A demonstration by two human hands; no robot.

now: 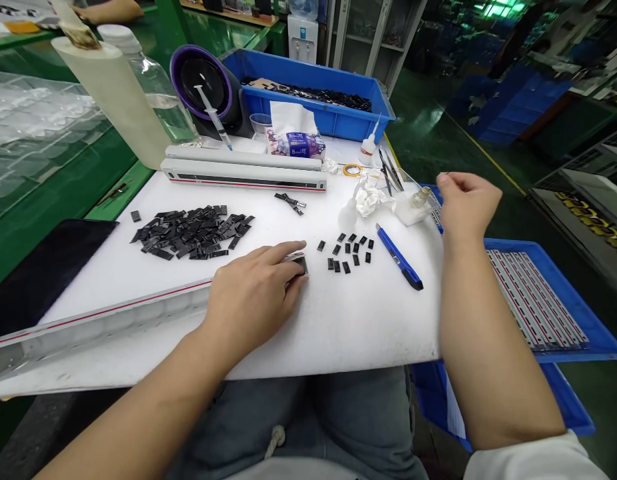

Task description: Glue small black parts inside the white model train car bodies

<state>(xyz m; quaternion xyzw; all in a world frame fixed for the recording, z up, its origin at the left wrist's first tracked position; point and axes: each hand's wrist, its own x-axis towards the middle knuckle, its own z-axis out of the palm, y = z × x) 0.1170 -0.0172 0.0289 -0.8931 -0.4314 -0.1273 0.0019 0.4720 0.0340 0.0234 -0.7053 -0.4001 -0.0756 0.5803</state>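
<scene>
My left hand (255, 297) is closed around the right end of a long white model train carriage shell (113, 317) with a red stripe, lying on the white tabletop. My fingers hide part of that end, where a dark patch shows. My right hand (468, 200) is raised past the table's right side, fingers pinched together; whatever is in them is too small to make out. Between the hands lie several small black rectangular pieces (347, 248) and a blue utility knife (399, 259). A heap of black pieces (193, 230) sits beyond my left hand.
More white shells (245, 175) lie at the back, before a tissue box (295, 140) and blue bin (308, 113). A clear bottle (163, 100) and syringe (213, 117) stand left. Crumpled tissue (372, 199), tweezers (391, 170) and a small glass bottle (419, 200) are right. Blue trays (603, 343) flank the table.
</scene>
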